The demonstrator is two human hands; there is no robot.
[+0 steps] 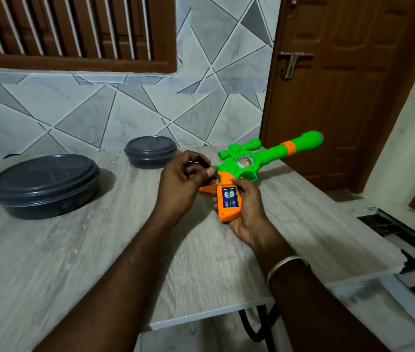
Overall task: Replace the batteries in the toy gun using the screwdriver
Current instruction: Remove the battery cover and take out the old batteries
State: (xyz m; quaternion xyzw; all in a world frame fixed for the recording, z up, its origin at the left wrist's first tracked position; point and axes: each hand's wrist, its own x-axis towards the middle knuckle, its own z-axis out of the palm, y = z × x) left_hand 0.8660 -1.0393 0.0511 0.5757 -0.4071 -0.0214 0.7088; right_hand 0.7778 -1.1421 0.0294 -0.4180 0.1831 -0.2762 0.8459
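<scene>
A green and orange toy gun (257, 158) lies across the table's right side, barrel pointing away to the right. My right hand (246, 207) grips its orange handle from below, with the battery compartment open upward. Two blue batteries (229, 198) sit side by side in it. My left hand (183, 181) hovers just left of the handle, fingers curled round a small black screwdriver (201, 160) whose end sticks out above the knuckles. An orange piece (206, 189), seemingly the compartment cover, lies on the table under that hand, mostly hidden.
A large dark grey lidded container (45, 184) stands at the left of the wooden table (74, 262), and a smaller one (150, 151) sits at the back. The tiled wall is behind, a brown door at the right. The table's right edge runs close to the gun.
</scene>
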